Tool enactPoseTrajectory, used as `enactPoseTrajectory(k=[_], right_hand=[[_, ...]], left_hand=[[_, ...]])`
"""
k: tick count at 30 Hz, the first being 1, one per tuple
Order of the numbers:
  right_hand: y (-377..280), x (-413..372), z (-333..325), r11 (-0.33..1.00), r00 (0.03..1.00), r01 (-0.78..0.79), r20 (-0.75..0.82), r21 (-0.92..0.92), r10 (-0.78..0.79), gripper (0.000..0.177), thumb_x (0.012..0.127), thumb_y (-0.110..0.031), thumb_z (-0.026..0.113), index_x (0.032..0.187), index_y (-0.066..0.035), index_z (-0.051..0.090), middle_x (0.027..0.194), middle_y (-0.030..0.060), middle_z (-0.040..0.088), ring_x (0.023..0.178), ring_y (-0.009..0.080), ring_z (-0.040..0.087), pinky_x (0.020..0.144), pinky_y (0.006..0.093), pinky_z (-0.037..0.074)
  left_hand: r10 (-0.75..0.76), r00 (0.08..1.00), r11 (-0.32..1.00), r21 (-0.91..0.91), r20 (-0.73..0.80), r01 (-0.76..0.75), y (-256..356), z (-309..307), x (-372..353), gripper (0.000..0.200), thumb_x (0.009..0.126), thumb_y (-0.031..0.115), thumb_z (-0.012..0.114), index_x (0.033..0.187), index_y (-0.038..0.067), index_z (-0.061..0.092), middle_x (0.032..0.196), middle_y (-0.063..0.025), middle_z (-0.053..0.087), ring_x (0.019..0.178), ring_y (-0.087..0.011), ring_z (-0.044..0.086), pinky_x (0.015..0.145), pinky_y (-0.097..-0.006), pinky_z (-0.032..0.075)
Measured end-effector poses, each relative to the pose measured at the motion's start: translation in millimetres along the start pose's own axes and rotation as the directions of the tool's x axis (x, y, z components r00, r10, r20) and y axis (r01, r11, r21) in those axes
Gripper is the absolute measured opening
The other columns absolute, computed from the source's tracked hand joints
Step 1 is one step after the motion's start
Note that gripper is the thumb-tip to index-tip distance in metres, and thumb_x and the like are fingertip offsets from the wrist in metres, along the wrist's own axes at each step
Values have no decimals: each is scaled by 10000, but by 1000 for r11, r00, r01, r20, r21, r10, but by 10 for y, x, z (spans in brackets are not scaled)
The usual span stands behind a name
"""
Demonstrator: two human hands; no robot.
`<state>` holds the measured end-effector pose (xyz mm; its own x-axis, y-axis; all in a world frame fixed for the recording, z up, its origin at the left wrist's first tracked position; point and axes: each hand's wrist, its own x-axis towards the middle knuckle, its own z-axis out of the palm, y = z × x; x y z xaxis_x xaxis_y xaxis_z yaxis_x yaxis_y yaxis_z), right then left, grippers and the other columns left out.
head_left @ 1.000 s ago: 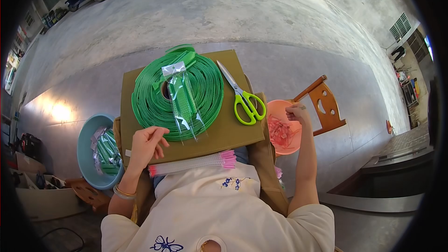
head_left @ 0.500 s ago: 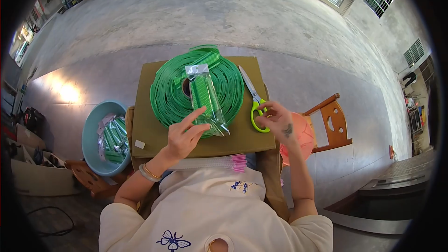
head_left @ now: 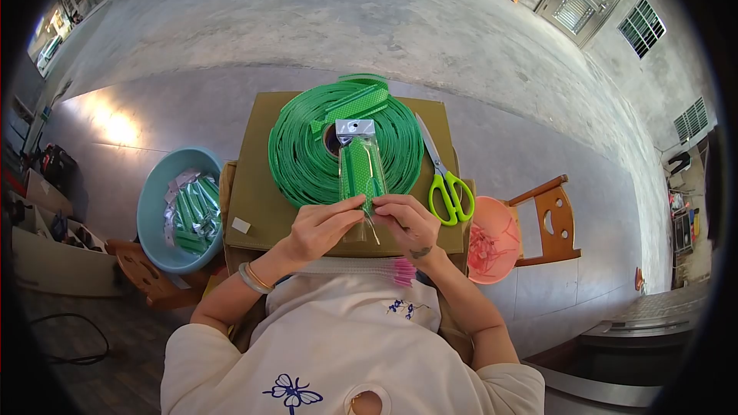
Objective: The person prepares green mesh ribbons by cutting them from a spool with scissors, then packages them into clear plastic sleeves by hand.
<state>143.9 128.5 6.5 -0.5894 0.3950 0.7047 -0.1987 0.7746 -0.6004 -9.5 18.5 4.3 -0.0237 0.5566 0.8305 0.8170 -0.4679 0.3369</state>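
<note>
A clear plastic bag (head_left: 375, 155) with a white hang-hole header and folded green dotted strip inside lies over a big roll of green ribbon (head_left: 296, 161). My left hand (head_left: 327, 227) is closed, thumb and forefinger pinching the lower left of the bag. At the lower right, my right hand (head_left: 409, 223) pinches the bag too, its fingertips close to the left ones. A thin shiny edge pokes out below the fingers; I cannot make out what it is. Scissors with lime-green handles (head_left: 452, 198) rest right of the roll, apart from my right hand.
The olive board (head_left: 257, 138) carries the roll. To the left, a blue basin (head_left: 146, 219) holds several filled bags. On the right, a pink basin (head_left: 507, 265) with red strands stands by a wooden chair (head_left: 555, 219). Pink-tipped clear strips (head_left: 403, 270) lie at my lap.
My right hand has moved left from beside the scissors to the bag's lower end. My left hand has closed on the bag, which now lies straighter. The camera view has shifted slightly.
</note>
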Motion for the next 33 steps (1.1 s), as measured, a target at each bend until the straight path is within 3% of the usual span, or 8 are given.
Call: enactPoseTrajectory(k=[3,6,9,12,15,18,33], right_hand=[[12,-54,-29,988,995,-102,30,112,99,126,725,36,663,830,4,600,964,113,613,779,160,631,645,258,532],[26,-154,19,818,887,-445,52,364,459,73,764,7,651,803,8,589,1003,102,581,783,139,612,656,264,545],[-37,-165,170,590,759,-537,41,602,650,70,805,-20,629,792,23,576,1046,102,541,790,129,592,663,272,559],[-26,-136,161,429,665,-640,180,637,725,124,833,-59,612,766,15,539,998,145,569,807,152,615,671,295,565],[-59,-90,136,367,589,-725,249,582,769,143,822,-65,629,760,15,528,833,135,609,704,150,631,625,287,566],[-90,-67,139,369,580,-721,220,586,784,159,808,-56,647,753,21,520,718,111,606,641,154,632,601,264,565],[-65,-93,192,325,582,-660,188,677,791,124,803,-19,625,857,3,515,755,98,591,626,145,617,581,276,567]], left_hand=[[-126,992,989,-76,28,128,21,-5,-52,166,691,-14,704,841,2,634,978,-147,656,706,-181,656,583,-239,522],[-423,906,869,-269,28,414,48,74,-140,173,718,-11,692,876,-6,623,900,-111,673,704,-148,653,610,-237,529],[-814,555,415,-498,172,762,140,65,-125,92,773,18,663,832,-26,606,862,-80,665,784,-133,644,658,-237,542],[-851,481,286,-583,211,761,130,54,-128,85,796,28,647,829,-32,598,832,-91,645,819,-163,640,677,-252,557],[-878,364,75,-663,310,745,133,20,-104,86,801,25,644,810,-36,584,821,-123,631,796,-203,649,676,-272,570],[-872,210,-153,-653,443,742,109,1,-99,89,805,27,641,793,-27,572,805,-131,629,752,-214,659,667,-272,571],[-896,176,-162,-668,408,726,152,39,-72,101,818,27,623,762,-24,556,792,-146,630,719,-222,664,660,-270,570]])
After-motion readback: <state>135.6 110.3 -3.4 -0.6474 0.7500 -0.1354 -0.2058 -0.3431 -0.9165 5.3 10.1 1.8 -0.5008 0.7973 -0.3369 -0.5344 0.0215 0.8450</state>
